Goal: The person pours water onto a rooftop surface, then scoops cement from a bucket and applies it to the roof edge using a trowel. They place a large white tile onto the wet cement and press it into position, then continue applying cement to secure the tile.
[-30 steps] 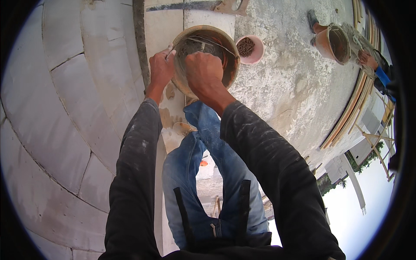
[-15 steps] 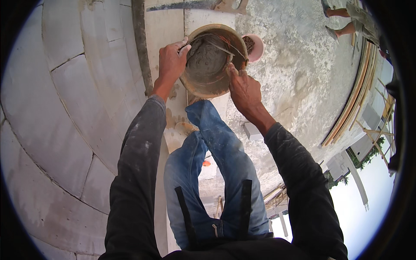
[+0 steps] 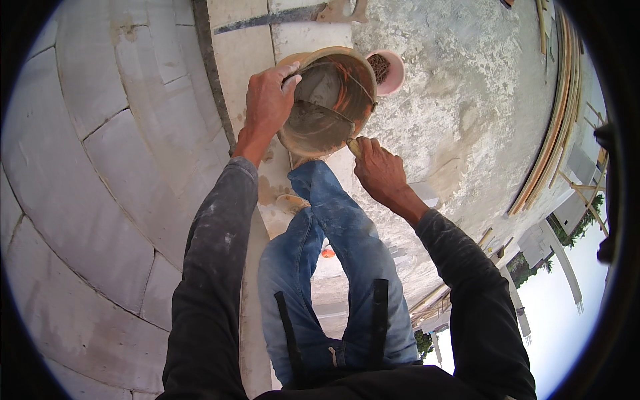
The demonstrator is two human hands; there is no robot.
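A round bucket [image 3: 365,63] with a worn tan rim stands tilted in front of me, with wet grey mortar [image 3: 320,87] inside. My left hand [image 3: 268,97] is closed over its left rim, thumb on the inner side. At the near right rim my right hand [image 3: 381,170] wraps round the yellowish handle of a trowel [image 3: 354,147]. The trowel's metal neck reaches into the bucket, while its blade is hard to tell from the mortar. A thin wire bail crosses the bucket's right side.
Pale block wall [image 3: 113,200] fills the left. A pink pail [image 3: 395,72] with small dark pieces, probably nails, stands beside the bucket. Beyond lies a handsaw [image 3: 287,17]. Long timber strips [image 3: 557,127] lie at right. A pale block [image 3: 425,193] sits near my right wrist.
The bucket has tipped, showing more of its inner wall. My right hand has shifted nearer me, off the rim, baring the trowel handle. The person at upper right has left the view.
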